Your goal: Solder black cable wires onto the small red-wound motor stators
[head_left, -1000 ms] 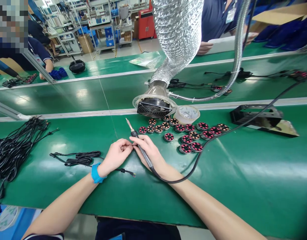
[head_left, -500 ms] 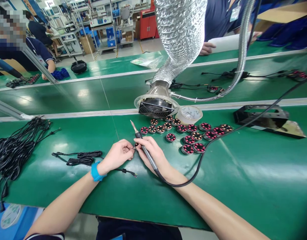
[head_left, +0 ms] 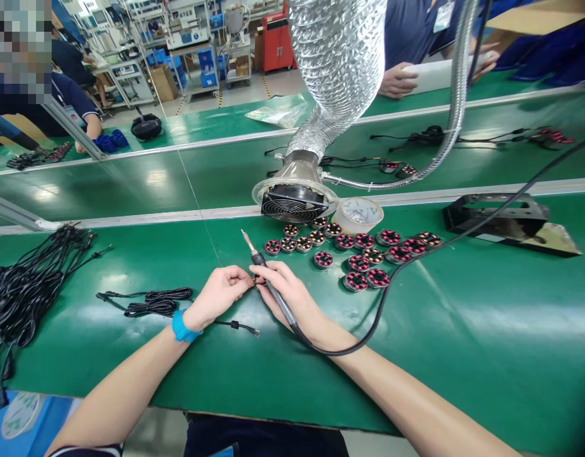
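Observation:
My right hand (head_left: 295,295) is closed around a soldering iron (head_left: 279,296), whose bare tip points up and away to the left. The fingers of that hand also rest against a small dark and copper-coloured wound stator (head_left: 257,279), mostly hidden between both hands. From the other side, my left hand (head_left: 221,292) pinches at this part with thumb and forefinger. A blue wristband (head_left: 184,326) circles my left wrist. Just left of that hand lies a bundled black cable (head_left: 152,303); its stripped end (head_left: 247,329) lies in front of my hands.
Several round stators (head_left: 355,261) with pink or copper windings stand beyond my right hand. Above them hangs a fume-extractor hood (head_left: 297,190), near a translucent tape roll (head_left: 359,214). A black cable heap (head_left: 30,285) lies left, a black metal stand (head_left: 502,216) right. A co-worker's hand (head_left: 398,80) holds something white opposite.
The view has shifted slightly. My left fingers have come closer against the small stator, and the soldering iron has tilted a little to the left. Across the bench, the co-worker's hands have lifted the white object.

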The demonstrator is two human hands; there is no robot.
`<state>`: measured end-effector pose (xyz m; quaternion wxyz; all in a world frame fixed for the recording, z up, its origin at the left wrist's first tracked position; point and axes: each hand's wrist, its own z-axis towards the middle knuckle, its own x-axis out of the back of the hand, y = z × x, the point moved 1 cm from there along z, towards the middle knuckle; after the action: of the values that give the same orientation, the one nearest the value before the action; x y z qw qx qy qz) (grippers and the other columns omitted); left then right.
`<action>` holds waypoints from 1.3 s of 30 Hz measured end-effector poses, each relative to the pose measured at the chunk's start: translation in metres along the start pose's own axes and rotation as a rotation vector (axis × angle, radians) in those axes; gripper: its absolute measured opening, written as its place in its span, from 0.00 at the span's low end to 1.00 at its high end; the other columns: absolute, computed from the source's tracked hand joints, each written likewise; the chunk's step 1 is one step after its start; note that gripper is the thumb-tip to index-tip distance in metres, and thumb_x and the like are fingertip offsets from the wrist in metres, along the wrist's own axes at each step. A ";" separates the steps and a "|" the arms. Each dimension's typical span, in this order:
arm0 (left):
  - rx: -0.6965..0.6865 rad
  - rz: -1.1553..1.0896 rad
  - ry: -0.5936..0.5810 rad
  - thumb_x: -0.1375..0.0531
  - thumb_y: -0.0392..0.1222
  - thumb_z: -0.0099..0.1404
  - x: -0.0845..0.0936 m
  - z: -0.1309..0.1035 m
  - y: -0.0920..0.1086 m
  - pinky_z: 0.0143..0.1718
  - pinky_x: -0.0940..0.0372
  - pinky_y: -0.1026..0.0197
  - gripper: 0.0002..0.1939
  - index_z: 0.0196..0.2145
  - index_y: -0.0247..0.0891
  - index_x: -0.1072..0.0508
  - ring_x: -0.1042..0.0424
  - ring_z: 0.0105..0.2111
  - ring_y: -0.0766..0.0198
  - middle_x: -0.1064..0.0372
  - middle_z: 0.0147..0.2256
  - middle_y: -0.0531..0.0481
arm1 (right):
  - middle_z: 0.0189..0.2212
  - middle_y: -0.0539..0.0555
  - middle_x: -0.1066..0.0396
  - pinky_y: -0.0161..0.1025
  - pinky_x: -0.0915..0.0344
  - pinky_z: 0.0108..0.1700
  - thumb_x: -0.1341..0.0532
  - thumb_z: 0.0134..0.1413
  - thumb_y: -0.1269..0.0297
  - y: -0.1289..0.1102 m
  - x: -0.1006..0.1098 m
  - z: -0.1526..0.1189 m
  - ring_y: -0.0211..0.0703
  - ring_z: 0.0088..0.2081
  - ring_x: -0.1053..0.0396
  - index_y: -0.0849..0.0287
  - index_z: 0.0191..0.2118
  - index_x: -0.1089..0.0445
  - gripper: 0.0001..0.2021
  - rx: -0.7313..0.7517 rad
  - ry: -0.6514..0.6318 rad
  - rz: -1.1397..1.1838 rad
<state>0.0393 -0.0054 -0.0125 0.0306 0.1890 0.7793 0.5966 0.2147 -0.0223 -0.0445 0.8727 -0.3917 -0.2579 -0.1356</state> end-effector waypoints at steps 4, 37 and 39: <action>0.014 -0.025 0.022 0.38 0.47 0.57 0.001 0.001 -0.001 0.26 0.50 0.65 0.12 0.28 0.33 0.29 0.46 0.23 0.71 0.37 0.24 0.54 | 0.46 0.57 0.34 0.41 0.28 0.46 0.47 0.64 0.75 -0.003 0.003 0.000 0.43 0.43 0.28 0.50 0.60 0.38 0.21 -0.011 0.003 -0.017; 0.086 -0.027 -0.050 0.37 0.48 0.57 0.003 0.001 -0.001 0.24 0.47 0.66 0.13 0.29 0.33 0.28 0.41 0.21 0.71 0.37 0.21 0.55 | 0.32 0.52 0.25 0.39 0.27 0.39 0.42 0.64 0.64 -0.008 0.016 -0.003 0.40 0.32 0.25 0.55 0.46 0.28 0.08 -0.335 0.350 0.155; 0.094 -0.021 -0.044 0.37 0.48 0.57 0.003 0.001 -0.001 0.24 0.47 0.66 0.13 0.30 0.33 0.27 0.41 0.21 0.70 0.37 0.21 0.55 | 0.28 0.52 0.25 0.39 0.27 0.37 0.43 0.64 0.64 -0.007 0.020 -0.007 0.41 0.31 0.25 0.56 0.41 0.27 0.07 -0.291 0.403 0.115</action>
<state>0.0368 -0.0035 -0.0133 0.0450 0.1949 0.8076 0.5547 0.2307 -0.0327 -0.0332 0.8473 -0.4921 -0.0338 -0.1970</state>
